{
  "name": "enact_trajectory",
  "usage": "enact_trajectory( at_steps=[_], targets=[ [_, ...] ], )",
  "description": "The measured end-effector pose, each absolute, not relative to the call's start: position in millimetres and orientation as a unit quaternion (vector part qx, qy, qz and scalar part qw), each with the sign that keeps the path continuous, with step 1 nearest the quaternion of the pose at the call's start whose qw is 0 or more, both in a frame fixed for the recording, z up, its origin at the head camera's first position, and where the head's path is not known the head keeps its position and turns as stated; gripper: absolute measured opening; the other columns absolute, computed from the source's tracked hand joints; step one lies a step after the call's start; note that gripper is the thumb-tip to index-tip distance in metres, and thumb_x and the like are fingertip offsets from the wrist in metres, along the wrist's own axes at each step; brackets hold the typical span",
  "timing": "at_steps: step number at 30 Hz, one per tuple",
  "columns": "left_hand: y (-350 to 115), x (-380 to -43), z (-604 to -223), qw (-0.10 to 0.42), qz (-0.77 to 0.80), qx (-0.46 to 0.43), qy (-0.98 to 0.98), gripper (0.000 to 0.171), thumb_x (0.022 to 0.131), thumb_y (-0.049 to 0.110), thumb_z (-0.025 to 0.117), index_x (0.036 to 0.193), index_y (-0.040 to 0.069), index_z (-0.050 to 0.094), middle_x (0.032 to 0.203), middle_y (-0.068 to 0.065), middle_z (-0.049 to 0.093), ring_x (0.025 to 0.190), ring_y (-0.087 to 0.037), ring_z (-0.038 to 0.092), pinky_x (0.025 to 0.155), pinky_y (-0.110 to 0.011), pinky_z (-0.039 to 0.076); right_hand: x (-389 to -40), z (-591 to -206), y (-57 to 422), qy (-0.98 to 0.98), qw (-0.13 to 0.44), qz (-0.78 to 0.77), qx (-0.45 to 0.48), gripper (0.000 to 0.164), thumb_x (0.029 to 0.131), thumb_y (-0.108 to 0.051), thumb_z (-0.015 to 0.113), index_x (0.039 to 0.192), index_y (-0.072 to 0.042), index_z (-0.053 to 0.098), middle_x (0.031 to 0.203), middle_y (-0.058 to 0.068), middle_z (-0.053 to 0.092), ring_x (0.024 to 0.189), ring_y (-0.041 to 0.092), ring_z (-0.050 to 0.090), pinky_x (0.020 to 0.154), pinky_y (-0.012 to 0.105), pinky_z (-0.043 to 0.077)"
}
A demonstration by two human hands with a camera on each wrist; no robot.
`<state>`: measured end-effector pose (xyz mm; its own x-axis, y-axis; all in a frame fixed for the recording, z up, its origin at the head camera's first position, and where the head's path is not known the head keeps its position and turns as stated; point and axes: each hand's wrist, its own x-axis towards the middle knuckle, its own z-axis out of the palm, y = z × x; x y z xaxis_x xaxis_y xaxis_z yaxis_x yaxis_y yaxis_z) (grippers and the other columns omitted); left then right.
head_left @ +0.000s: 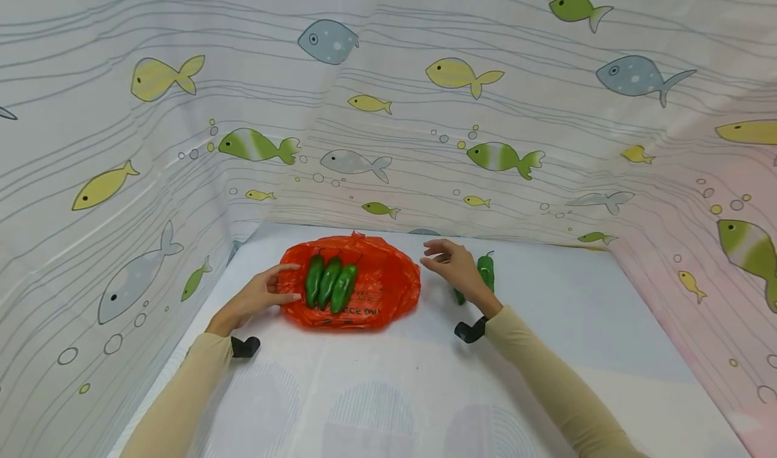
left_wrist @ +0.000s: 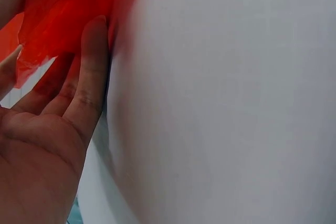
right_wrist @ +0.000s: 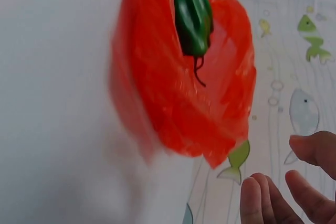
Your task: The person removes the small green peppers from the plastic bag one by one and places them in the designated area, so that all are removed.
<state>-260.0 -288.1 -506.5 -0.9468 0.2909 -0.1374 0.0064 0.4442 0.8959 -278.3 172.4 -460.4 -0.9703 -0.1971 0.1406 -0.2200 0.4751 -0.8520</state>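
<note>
A red plastic bag (head_left: 397, 279) lies spread on the table, with three long green peppers (head_left: 330, 282) side by side on its left half. My left hand (head_left: 257, 297) is at the bag's left end, thumb and fingers spread. In the left wrist view, fairly straight fingers (left_wrist: 93, 72) touch the red plastic. To the right of the bag, my right hand (head_left: 458, 269) is held with loosely bent fingers and nothing in them. More green peppers (head_left: 485, 266) lie beyond and below it, partly hidden by the hand. One stemmed pepper (right_wrist: 193, 17) shows on the bag in the right wrist view.
A white table (head_left: 364, 390) with pale round patterns carries everything. Fish-printed sheets (head_left: 400, 127) rise as walls at the back and both sides. Black wrist mounts (head_left: 470, 331) stick out inward from both sleeves.
</note>
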Motion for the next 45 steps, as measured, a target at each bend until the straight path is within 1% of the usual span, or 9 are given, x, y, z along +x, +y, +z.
enact_trajectory(
  at_steps=[5, 10, 14, 21, 26, 32, 37, 40, 45],
  targets=[
    [-287, -260, -509, 0.140, 0.529, 0.089, 0.832, 0.079, 0.088, 0.024, 0.084, 0.154, 0.014, 0.042, 0.131, -0.021, 0.060, 0.109, -0.031, 0.060, 0.084, -0.031, 0.055, -273, -459, 154, -0.850, -0.008, 0.510, 0.134, 0.044, 0.095, -0.029, 0.077, 0.134, -0.014, 0.066, 0.120, 0.005, 0.071, 0.102, 0.024, 0.068, 0.087, 0.040, 0.058],
    [-286, -260, -509, 0.139, 0.532, 0.088, 0.831, 0.079, 0.087, 0.024, 0.086, 0.153, 0.013, 0.043, 0.131, -0.021, 0.060, 0.110, -0.029, 0.060, 0.084, -0.031, 0.055, -272, -462, 138, -0.840, -0.037, 0.522, 0.146, 0.047, 0.094, -0.030, 0.078, 0.135, -0.010, 0.065, 0.121, 0.005, 0.070, 0.101, 0.021, 0.068, 0.085, 0.038, 0.059],
    [-285, -260, -508, 0.135, 0.529, 0.091, 0.833, 0.078, 0.088, 0.023, 0.085, 0.153, 0.013, 0.043, 0.127, -0.021, 0.061, 0.105, -0.028, 0.060, 0.082, -0.031, 0.055, -273, -462, 123, -0.840, -0.047, 0.514, 0.169, 0.052, 0.093, -0.031, 0.079, 0.137, -0.008, 0.063, 0.125, 0.007, 0.069, 0.100, 0.020, 0.067, 0.084, 0.035, 0.058],
    [-287, -261, -510, 0.137, 0.537, 0.085, 0.828, 0.078, 0.087, 0.022, 0.085, 0.152, 0.015, 0.044, 0.123, -0.020, 0.061, 0.103, -0.028, 0.060, 0.080, -0.032, 0.055, -275, -465, 99, -0.841, -0.069, 0.500, 0.196, 0.053, 0.093, -0.030, 0.079, 0.138, -0.007, 0.062, 0.127, 0.014, 0.068, 0.100, 0.021, 0.066, 0.084, 0.037, 0.056],
    [-287, -260, -512, 0.139, 0.537, 0.086, 0.828, 0.079, 0.087, 0.024, 0.085, 0.153, 0.015, 0.043, 0.124, -0.020, 0.061, 0.103, -0.029, 0.059, 0.081, -0.032, 0.056, -276, -472, 84, -0.846, -0.081, 0.491, 0.190, 0.051, 0.093, -0.032, 0.080, 0.137, -0.013, 0.064, 0.127, 0.012, 0.068, 0.100, 0.018, 0.066, 0.084, 0.035, 0.055],
    [-287, -260, -511, 0.134, 0.533, 0.091, 0.830, 0.079, 0.088, 0.022, 0.084, 0.154, 0.014, 0.042, 0.124, -0.021, 0.061, 0.102, -0.029, 0.059, 0.080, -0.031, 0.055, -279, -477, 69, -0.848, -0.087, 0.488, 0.187, 0.057, 0.092, -0.034, 0.080, 0.139, -0.008, 0.062, 0.132, 0.012, 0.066, 0.100, 0.019, 0.067, 0.088, 0.037, 0.055],
    [-286, -260, -508, 0.132, 0.528, 0.085, 0.835, 0.077, 0.088, 0.024, 0.085, 0.153, 0.015, 0.044, 0.125, -0.021, 0.060, 0.104, -0.029, 0.059, 0.081, -0.031, 0.055, -281, -480, 58, -0.847, -0.102, 0.496, 0.163, 0.056, 0.093, -0.033, 0.079, 0.139, -0.007, 0.062, 0.135, 0.012, 0.064, 0.112, 0.024, 0.063, 0.097, 0.044, 0.052],
    [-287, -260, -508, 0.135, 0.528, 0.085, 0.834, 0.078, 0.088, 0.024, 0.085, 0.153, 0.015, 0.043, 0.127, -0.021, 0.060, 0.106, -0.029, 0.059, 0.082, -0.031, 0.055, -282, -483, 52, -0.851, -0.105, 0.494, 0.141, 0.056, 0.092, -0.035, 0.080, 0.138, -0.008, 0.062, 0.136, 0.010, 0.063, 0.119, 0.025, 0.060, 0.101, 0.045, 0.050],
    [-289, -260, -509, 0.136, 0.529, 0.088, 0.833, 0.079, 0.089, 0.022, 0.083, 0.155, 0.012, 0.041, 0.127, -0.022, 0.059, 0.105, -0.029, 0.058, 0.082, -0.031, 0.055, -285, -489, 43, -0.857, -0.106, 0.490, 0.118, 0.060, 0.090, -0.039, 0.081, 0.138, -0.008, 0.061, 0.138, 0.009, 0.060, 0.116, 0.026, 0.058, 0.099, 0.045, 0.050]
  ],
)
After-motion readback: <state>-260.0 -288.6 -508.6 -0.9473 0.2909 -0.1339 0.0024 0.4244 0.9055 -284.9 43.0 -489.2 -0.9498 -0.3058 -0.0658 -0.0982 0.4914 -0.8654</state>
